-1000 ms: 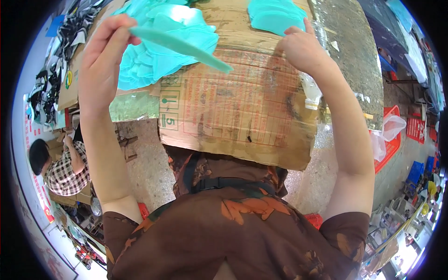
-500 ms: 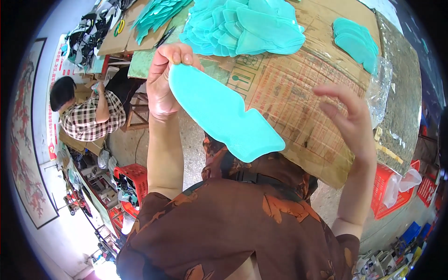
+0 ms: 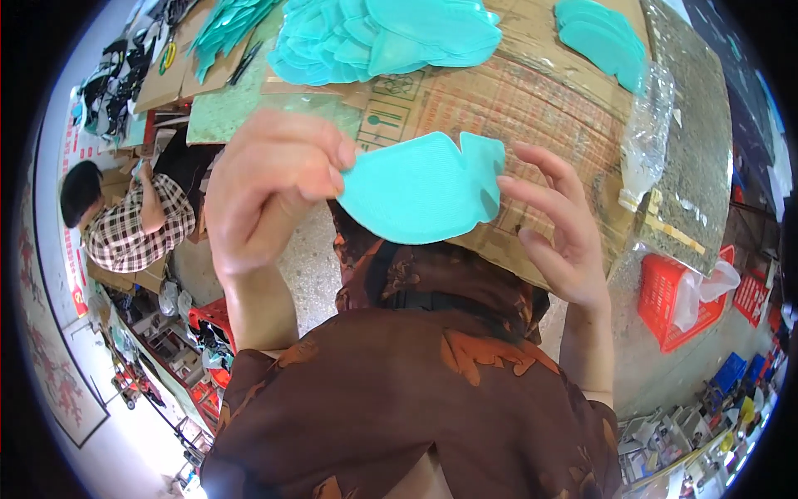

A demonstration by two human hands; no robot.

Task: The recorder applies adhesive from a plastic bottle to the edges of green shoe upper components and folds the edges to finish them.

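A flat turquoise cut-out sheet [image 3: 416, 191], rounded at one end and notched along its upper edge, hangs in front of me over the near edge of the table. My left hand [image 3: 274, 179] pinches its rounded left end between thumb and fingers. Beside the sheet's right end is my right hand [image 3: 565, 224], its fingers curved and apart. One of its fingertips comes close to the sheet's edge; I cannot tell whether it touches. Farther off, a large heap of similar turquoise sheets [image 3: 382, 37] lies on brown cardboard [image 3: 515, 108].
A smaller turquoise stack [image 3: 603, 37] is at the far right, above a clear plastic bottle [image 3: 644, 145]. More sheets [image 3: 229, 29] and a black pen-like tool [image 3: 245, 62] lie far left. A person in checks [image 3: 137, 216] sits left. A red basket [image 3: 673, 299] stands right.
The sheet has turned, its notched end swinging up and to the right. My left hand has moved down and left with it; my right hand has come in toward the sheet's right end.
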